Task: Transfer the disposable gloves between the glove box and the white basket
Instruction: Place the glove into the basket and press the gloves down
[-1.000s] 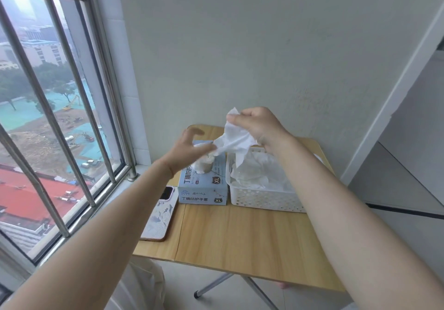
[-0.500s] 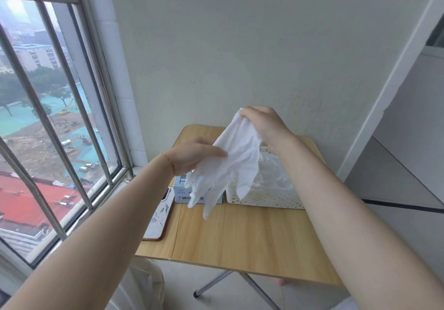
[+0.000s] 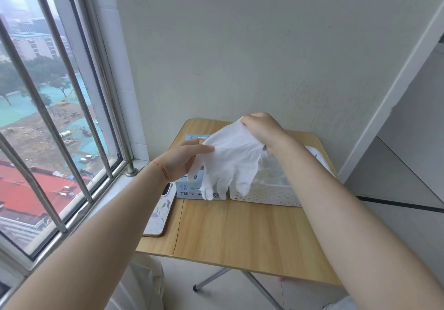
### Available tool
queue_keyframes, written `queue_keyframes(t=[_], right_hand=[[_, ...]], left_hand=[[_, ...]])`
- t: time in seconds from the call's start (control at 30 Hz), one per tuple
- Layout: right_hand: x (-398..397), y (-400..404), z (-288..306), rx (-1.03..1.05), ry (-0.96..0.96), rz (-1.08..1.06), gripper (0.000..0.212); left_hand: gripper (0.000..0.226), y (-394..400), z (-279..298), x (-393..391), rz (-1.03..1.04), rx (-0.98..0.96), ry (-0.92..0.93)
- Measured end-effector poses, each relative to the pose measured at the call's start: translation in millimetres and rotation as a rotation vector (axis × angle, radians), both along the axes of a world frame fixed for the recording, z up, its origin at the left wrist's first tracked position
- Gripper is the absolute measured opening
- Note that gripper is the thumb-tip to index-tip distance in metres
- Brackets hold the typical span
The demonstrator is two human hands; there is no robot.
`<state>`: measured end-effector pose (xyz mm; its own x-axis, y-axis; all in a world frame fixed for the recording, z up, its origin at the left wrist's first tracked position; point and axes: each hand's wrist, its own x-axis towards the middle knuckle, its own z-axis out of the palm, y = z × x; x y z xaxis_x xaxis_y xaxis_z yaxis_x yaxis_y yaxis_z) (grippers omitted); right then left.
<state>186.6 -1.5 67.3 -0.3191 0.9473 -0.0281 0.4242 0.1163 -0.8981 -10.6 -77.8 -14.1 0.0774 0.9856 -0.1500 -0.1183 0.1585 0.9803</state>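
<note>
Hands pinch one white glove point(image 3: 230, 158) — left hand point(image 3: 182, 159) its side, right hand point(image 3: 260, 129) its cuff.

A white glove point(image 3: 230, 160) hangs spread, fingers down, above a pale blue glove box point(image 3: 189, 189) and white perforated basket point(image 3: 264, 195) along the tabletop's far edge.

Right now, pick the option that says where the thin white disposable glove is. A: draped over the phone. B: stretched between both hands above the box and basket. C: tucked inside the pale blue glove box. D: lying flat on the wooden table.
B: the thin white disposable glove hangs in the air, its cuff pinched by the right hand and its edge by the left hand, fingers dangling.
</note>
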Motion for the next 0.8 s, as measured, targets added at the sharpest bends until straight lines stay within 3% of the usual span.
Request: queue_keyframes(t=[0.1, 0.23, 0.43, 0.5, 0.67, 0.8], right_hand=[[-2, 3, -4, -0.099, 0.048, 0.034, 0.034], [-8, 4, -8, -0.311, 0.202, 0.116, 0.024], [-7, 12, -18, -0.357, 0.192, 0.091, 0.033], [2, 19, -27, -0.309, 0.142, 0.027, 0.033], [37, 40, -46, -0.074, -0.098, -0.124, 0.035], [72, 49, -54, 0.053, -0.278, -0.173, 0.035]], left_hand=[[0.022, -1, -3, -6, -0.087, -0.032, 0.030], [0.043, -4, -5, -23, -0.268, -0.120, 0.035], [0.024, 7, 11, -28, -0.121, -0.142, 0.003], [0.012, 21, 16, -19, -0.062, -0.142, 0.149], [0.015, 62, 27, 25, 0.073, 0.020, 0.794], [0.012, 94, 24, 62, 0.024, 0.134, 1.019]])
